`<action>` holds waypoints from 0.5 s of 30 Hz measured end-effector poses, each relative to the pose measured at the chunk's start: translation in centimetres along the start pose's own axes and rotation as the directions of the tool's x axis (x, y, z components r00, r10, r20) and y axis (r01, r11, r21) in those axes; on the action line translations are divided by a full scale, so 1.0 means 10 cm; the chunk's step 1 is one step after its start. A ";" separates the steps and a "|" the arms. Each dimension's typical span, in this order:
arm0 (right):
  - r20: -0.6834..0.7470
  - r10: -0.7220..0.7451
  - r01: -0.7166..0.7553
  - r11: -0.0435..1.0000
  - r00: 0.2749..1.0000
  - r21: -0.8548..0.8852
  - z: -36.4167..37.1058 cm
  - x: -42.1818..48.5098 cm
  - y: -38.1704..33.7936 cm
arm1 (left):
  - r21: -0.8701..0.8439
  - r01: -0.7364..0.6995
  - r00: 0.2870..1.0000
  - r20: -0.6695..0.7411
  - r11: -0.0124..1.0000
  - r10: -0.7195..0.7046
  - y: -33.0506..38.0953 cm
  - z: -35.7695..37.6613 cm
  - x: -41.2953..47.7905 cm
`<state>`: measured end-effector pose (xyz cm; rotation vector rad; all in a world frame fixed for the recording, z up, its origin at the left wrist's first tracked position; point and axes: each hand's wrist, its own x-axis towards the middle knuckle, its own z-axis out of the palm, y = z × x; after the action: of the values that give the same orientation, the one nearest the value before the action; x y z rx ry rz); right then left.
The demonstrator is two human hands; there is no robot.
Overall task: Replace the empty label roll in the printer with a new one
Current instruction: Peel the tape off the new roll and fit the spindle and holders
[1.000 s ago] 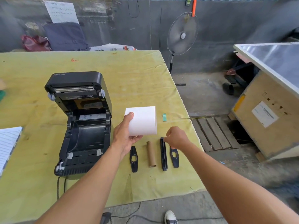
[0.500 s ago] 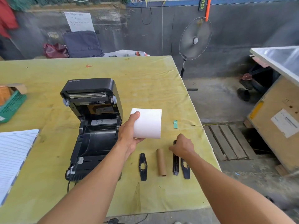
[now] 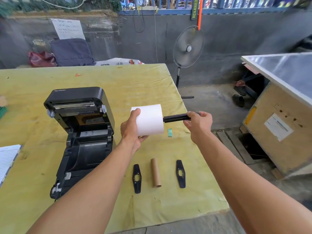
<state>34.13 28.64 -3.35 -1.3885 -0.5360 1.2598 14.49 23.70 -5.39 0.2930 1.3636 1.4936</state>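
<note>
Left hand [image 3: 133,132] closed around the left end of the new label roll [image 3: 149,119], thumb across the roll's end face, fingers curled beneath; roll white, full, held on its side in the air above the counter [image 3: 135,81], just right of the printer [image 3: 81,137]. Right hand [image 3: 198,123] closed on the right end of the black spindle [image 3: 176,117], thumb on top, fingers below. Spindle lies level, in line with the roll axis; its left end meets the right face of the roll at the core. How far it has entered the core cannot be told.

Printer: black, lid raised and tilted back to the far side, roll bay open with no roll seated in it. Sits on the left part of the yellow-green counter.

On the counter, near side, below the hands: empty cardboard core [image 3: 155,173] lying lengthwise near to far, with one black roll guide [image 3: 136,178] to its left and a second black roll guide [image 3: 180,173] to its right; all three apart from one another. Small green scrap [image 3: 170,132] on the counter just right of the held roll. Lined paper pad [image 3: 7,159] at the left edge of the counter. Standing fan [image 3: 188,48] on the floor beyond the counter's far right corner
</note>
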 end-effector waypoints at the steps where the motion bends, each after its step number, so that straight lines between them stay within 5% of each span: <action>1: -0.014 0.008 -0.007 1.000 1.000 0.021 -0.02 -0.01 0.01 | 0.007 -0.004 1.000 -0.002 1.000 0.004 0.00 0.01 0.00; 7: -0.042 0.062 -0.055 0.989 0.997 0.136 -0.06 -0.06 0.00 | -0.001 0.030 1.000 -0.003 1.000 -0.030 -0.01 0.03 -0.07; 15: 0.055 0.012 -0.010 0.999 0.998 -0.042 -0.08 -0.15 0.05 | 0.044 0.045 0.998 -0.045 0.998 -0.043 0.00 -0.06 -0.13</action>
<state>34.15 26.90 -3.38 -1.3963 -0.5966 1.3058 14.55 22.35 -4.99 0.2584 1.4310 1.4423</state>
